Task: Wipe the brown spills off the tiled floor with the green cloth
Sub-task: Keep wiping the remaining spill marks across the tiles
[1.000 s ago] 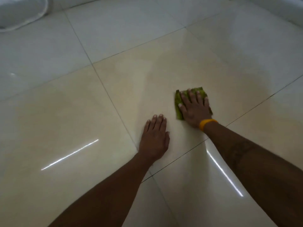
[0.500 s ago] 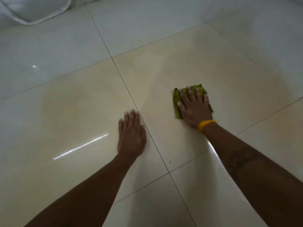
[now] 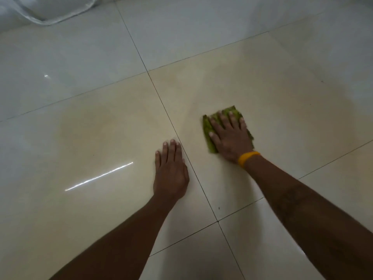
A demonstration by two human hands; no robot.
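The green cloth lies flat on the glossy cream tiled floor, right of centre. My right hand, with a yellow band on its wrist, presses down on the cloth with fingers spread, covering most of it. My left hand rests palm down on the floor beside a grout line, left of the cloth and apart from it, holding nothing. A faint brownish smear shows on the tile to the left. A tiny dark speck sits near the tile corner.
A white rounded object sits at the top left corner. A bright streak of reflected light crosses the left tile. Open floor extends on all sides.
The view has shifted left, so the grout lines and white object sit further right. My left hand moved from right of the grout line to its left side. The right hand stays on the cloth.
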